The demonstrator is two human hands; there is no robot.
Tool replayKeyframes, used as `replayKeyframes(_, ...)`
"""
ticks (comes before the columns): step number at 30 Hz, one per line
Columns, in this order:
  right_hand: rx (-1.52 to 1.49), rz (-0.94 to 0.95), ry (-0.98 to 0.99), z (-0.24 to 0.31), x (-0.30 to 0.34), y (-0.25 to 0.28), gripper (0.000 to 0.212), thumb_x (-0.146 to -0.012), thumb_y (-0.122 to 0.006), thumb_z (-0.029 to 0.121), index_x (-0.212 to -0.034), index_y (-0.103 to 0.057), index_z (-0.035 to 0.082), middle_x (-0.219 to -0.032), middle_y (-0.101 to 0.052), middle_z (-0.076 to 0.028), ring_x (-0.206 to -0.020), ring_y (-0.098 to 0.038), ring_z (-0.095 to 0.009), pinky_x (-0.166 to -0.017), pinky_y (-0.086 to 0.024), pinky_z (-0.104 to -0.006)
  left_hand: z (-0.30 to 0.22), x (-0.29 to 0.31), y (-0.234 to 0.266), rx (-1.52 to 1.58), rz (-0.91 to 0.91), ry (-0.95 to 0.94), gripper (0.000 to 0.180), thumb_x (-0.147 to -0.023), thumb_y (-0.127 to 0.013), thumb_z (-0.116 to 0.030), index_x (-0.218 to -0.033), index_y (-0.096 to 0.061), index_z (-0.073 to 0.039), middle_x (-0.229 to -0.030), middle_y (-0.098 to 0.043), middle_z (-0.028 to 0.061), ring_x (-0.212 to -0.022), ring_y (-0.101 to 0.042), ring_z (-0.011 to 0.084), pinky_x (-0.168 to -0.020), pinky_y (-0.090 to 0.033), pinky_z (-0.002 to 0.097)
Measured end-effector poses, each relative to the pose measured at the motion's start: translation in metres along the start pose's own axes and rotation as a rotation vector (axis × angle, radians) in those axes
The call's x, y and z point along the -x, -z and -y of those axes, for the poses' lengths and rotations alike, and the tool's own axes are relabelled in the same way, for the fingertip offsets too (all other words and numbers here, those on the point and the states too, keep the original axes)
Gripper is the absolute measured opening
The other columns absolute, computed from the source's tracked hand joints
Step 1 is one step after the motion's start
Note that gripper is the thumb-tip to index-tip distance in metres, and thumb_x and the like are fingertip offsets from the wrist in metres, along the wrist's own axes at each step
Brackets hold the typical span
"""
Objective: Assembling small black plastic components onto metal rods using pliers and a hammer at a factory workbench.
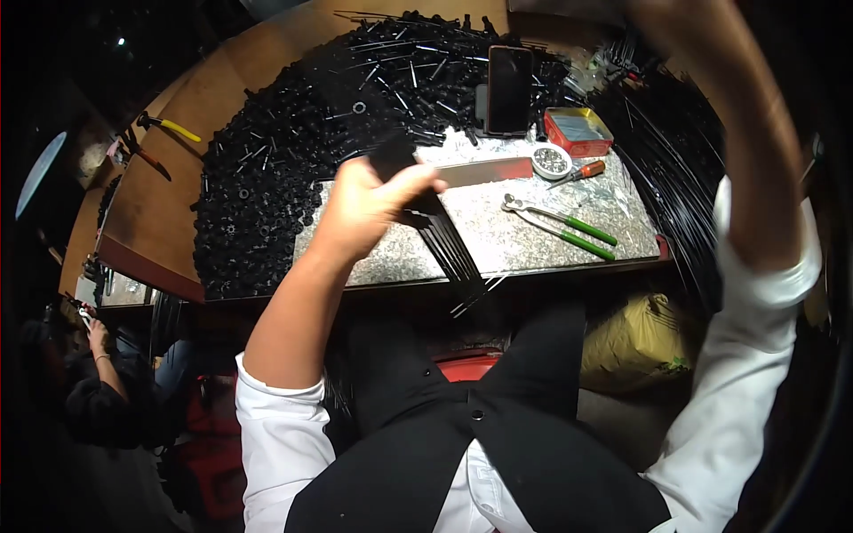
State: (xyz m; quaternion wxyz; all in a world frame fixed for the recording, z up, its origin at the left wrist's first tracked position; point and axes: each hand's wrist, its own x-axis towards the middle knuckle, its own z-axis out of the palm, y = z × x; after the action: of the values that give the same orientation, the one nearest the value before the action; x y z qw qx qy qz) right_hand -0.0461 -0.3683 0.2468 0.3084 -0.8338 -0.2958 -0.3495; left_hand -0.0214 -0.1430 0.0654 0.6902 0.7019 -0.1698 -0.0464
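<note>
My left hand (pixel 364 209) is closed around a bundle of thin black rods (pixel 449 253), which look like umbrella ribs. The rods slant down past the bench's front edge and end in bright, thin tips. Their upper part is dark and blurred above my fist. My right arm is raised at the upper right, and my right hand (pixel 680 13) is smeared and cut by the top edge, so its fingers do not show. Green-handled pincers (pixel 573 233) lie on the speckled bench top (pixel 382 258) to the right of the rods.
A heap of small black parts (pixel 267 186) covers the left and back. A phone (pixel 509 89) stands behind a red tin (pixel 577 131), a white dish (pixel 551 161) and a screwdriver (pixel 586 171). Long black rods (pixel 684 178) lie right. Another person's hand (pixel 98 336) shows far left.
</note>
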Motion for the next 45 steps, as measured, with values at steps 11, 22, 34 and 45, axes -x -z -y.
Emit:
replayKeyframes(11,-1.502,0.486,-1.022,-0.001,0.269,-0.205,0.049,-0.099,-0.045,0.019,-0.138,-0.025,-0.003,-0.099,-0.058,-0.014,-0.068,-0.063,-0.018,-0.059,-0.054,-0.0274,0.118,0.058,0.005,0.577,-0.623,0.156,0.021,-0.092,-0.059,-0.021,-0.099,-0.059,-0.001,-0.093,-0.065,0.0141,-0.071,-0.065,0.0203,-0.054,-0.058,0.0351)
replayKeyframes(22,-1.42,-0.15,-1.119,-0.053,0.22,-0.193,0.043,-0.099,-0.041,0.036,-0.105,-0.056,-0.004,-0.079,-0.062,-0.011,-0.06,-0.059,-0.016,-0.053,-0.053,-0.0311,0.102,0.088,-0.044,0.712,-0.345,0.193,0.041,-0.099,-0.044,-0.032,-0.12,-0.047,0.002,-0.105,-0.063,0.0189,-0.089,-0.066,0.0245,-0.072,-0.058,0.035)
replayKeyframes(34,-0.646,0.584,-0.639,-0.068,0.141,-0.107,0.029,-0.094,-0.053,0.025,-0.089,-0.065,-0.001,-0.072,-0.06,-0.005,-0.052,-0.056,-0.009,-0.046,-0.045,-0.0224,0.034,0.109,-0.044,-0.003,-0.062,-0.088,0.021,-0.092,-0.055,-0.006,-0.109,-0.06,0.005,-0.088,-0.069,0.0119,-0.074,-0.062,0.0094,-0.066,-0.05,0.0221)
replayKeyframes(45,-0.548,0.943,-0.346,-0.045,0.197,-0.17,0.022,-0.089,-0.058,0.021,-0.094,-0.06,0.0,-0.072,-0.061,-0.019,-0.071,-0.061,-0.037,-0.066,-0.048,-0.0427,-0.003,0.042,-0.032,0.103,0.027,-0.297,0.06,-0.087,-0.062,-0.003,-0.138,-0.031,0.003,-0.118,-0.059,0.0174,-0.11,-0.057,0.0196,-0.095,-0.045,0.0314)
